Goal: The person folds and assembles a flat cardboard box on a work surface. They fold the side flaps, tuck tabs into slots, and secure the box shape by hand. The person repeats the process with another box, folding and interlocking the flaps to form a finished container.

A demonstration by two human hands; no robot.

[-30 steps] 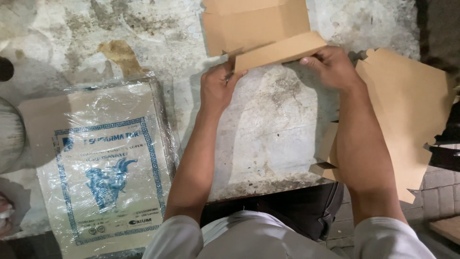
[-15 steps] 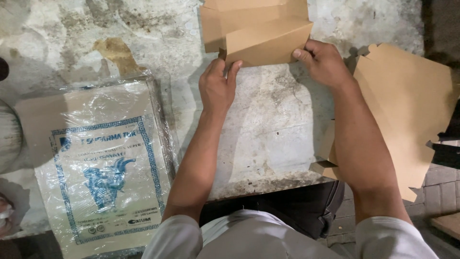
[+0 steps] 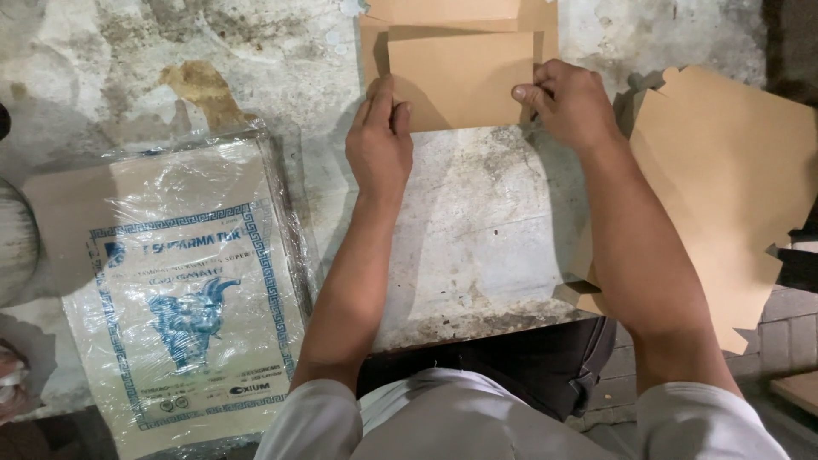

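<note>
Folded flat since a moment ago, the brown paper flap (image 3: 464,81) lies pressed down. Left hand (image 3: 379,140) and right hand (image 3: 571,102) pinch its lower corners against the stained worktop (image 3: 486,230).

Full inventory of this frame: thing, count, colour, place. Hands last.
folded cardboard piece: one, brown, top centre of the table, flap folded down flat, held at both lower corners.
flat cardboard blanks: a stack, count unclear, brown, right side, overhanging the table edge.
plastic-wrapped pack: one, clear wrap over a cream sheet with blue print, left of the arms.
table: one, stained grey-white, under everything.
brick floor: grey, lower right.
left hand: bare, fingers on the folded piece's lower left corner.
right hand: bare, pinching the folded piece's lower right corner.
</note>
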